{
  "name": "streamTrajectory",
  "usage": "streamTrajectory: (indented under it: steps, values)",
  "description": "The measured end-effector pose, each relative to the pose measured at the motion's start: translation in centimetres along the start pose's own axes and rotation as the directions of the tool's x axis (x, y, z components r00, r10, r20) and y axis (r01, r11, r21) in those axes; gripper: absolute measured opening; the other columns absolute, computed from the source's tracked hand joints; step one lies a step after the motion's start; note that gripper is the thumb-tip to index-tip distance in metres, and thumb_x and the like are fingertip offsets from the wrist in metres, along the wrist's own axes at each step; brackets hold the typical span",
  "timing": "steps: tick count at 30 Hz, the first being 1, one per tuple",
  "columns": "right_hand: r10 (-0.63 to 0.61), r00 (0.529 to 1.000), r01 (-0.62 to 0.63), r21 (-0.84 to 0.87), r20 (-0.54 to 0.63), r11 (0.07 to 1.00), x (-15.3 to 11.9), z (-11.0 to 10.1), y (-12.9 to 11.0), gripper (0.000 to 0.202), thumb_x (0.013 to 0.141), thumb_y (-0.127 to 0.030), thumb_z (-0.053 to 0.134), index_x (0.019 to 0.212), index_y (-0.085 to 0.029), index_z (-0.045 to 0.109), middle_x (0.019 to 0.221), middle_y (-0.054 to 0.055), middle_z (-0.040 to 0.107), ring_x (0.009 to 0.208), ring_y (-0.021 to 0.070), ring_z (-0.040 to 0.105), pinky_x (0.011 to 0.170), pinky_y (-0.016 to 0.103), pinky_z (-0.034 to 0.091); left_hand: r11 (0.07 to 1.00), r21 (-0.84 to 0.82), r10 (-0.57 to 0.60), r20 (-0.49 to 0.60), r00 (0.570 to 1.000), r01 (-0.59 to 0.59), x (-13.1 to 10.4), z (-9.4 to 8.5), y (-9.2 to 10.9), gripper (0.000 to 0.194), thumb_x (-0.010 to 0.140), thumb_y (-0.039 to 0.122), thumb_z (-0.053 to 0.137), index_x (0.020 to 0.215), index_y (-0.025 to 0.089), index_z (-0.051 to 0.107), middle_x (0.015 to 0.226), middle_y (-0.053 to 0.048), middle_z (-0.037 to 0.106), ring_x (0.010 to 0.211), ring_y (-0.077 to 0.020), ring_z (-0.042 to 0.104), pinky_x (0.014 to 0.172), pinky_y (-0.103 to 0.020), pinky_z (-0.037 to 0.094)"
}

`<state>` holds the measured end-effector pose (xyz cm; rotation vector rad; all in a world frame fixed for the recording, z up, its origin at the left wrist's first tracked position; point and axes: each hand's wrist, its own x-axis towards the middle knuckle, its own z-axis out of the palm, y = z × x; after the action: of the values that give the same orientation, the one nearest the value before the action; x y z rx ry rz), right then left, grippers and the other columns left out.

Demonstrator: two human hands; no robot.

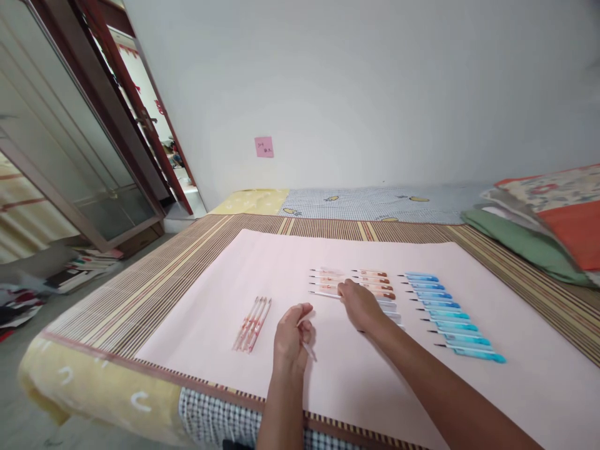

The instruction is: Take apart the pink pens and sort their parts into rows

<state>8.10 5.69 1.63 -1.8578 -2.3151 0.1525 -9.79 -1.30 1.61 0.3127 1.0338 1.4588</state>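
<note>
Pale pink paper sheet [225, 300] lies flat over a brown striped woven mat [154, 275] on a bed. Pens are laid out on the sheet in separate groups.

Left hand [291, 334]: fingers curled closed round a thin white pen [309, 351], whose lower end sticks out below the hand toward the near edge of the sheet. The hand rests on or just above the paper; contact cannot be told.

Right hand [360, 305]: reaching forward, fingertips pinched on the near end of a white pen [324, 294] that lies at the near edge of the orange-pink group. Rest of the fingers partly folded.

Pen groups:
- orange-pink pens [370, 282], two short columns side by side, just beyond the right hand, laid roughly parallel.
- blue pens [450, 315], one long column to the right of the hand, tips pointing left, evenly spaced, well apart from the hands.
- small bundle of red-and-white pens [253, 323], lying close together to the left of the left hand, near it but not touching.

Surroundings: folded bedding and a patterned pillow [553, 212] at far right; pink sticky note [264, 147] on the white wall; stacked books [79, 269] on the floor at left.
</note>
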Motion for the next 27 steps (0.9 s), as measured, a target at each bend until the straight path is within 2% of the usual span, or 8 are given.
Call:
streamTrajectory:
  steps: [3, 8, 12, 19, 27]
  values:
    - [-0.004, 1.0, 0.006, -0.094, 0.014, 0.996, -0.04, -0.18, -0.38, 0.013, 0.095, -0.008, 0.054, 0.094, -0.016, 0.065, 0.102, 0.009, 0.068, 0.085, 0.0195, 0.061, 0.068, 0.032, 0.025, 1.0, -0.012, -0.01, -0.003, 1.0, 0.01, -0.11, 0.12, 0.14, 0.016, 0.074, 0.024, 0.077, 0.077, 0.01, 0.071, 0.092, -0.013, 0.072, 0.046, -0.0027, 0.047, 0.035, -0.014, 0.024]
    - [0.018, 0.999, -0.012, -0.141, 0.038, 0.99, -0.16, -0.13, -0.77, 0.016, 0.097, -0.009, 0.053, 0.102, -0.016, 0.066, 0.107, 0.012, 0.069, 0.091, 0.0216, 0.064, 0.071, 0.032, 0.029, 1.0, -0.017, -0.016, -0.004, 1.0, 0.016, -0.15, 0.16, 0.15, 0.014, 0.075, 0.022, 0.076, 0.078, 0.009, 0.072, 0.09, -0.013, 0.073, 0.046, -0.0029, 0.047, 0.035, -0.014, 0.025]
    - [0.019, 1.0, -0.016, -0.158, 0.018, 0.987, -0.06, 0.11, -0.86, 0.023, 0.1, -0.009, 0.046, 0.104, -0.015, 0.067, 0.108, 0.012, 0.069, 0.092, 0.0216, 0.064, 0.074, 0.032, 0.032, 1.0, -0.016, -0.003, 0.002, 1.0, 0.003, -0.24, 0.23, 0.15, 0.014, 0.074, 0.022, 0.075, 0.077, 0.009, 0.072, 0.09, -0.013, 0.073, 0.046, -0.0032, 0.047, 0.035, -0.015, 0.026]
    - [-0.011, 1.0, 0.014, -0.166, 0.015, 0.986, 0.07, 0.0, -0.91, 0.028, 0.096, -0.003, 0.044, 0.103, -0.015, 0.068, 0.102, 0.011, 0.069, 0.087, 0.0212, 0.062, 0.074, 0.033, 0.03, 1.0, -0.01, -0.03, 0.0, 1.0, 0.03, -0.51, 0.38, 0.32, 0.013, 0.074, 0.022, 0.074, 0.076, 0.009, 0.072, 0.088, -0.013, 0.073, 0.045, -0.0033, 0.047, 0.035, -0.015, 0.024]
    - [-0.044, 0.999, 0.042, -0.152, -0.011, 0.988, 0.49, 0.69, -0.81, 0.024, 0.099, -0.007, 0.045, 0.102, -0.015, 0.067, 0.105, 0.012, 0.07, 0.092, 0.0223, 0.062, 0.078, 0.034, 0.03, 1.0, -0.006, -0.03, 0.015, 0.999, 0.03, -0.39, 0.35, 0.19, 0.018, 0.069, 0.025, 0.079, 0.076, 0.01, 0.072, 0.087, -0.013, 0.073, 0.045, -0.0032, 0.046, 0.036, -0.015, 0.022]
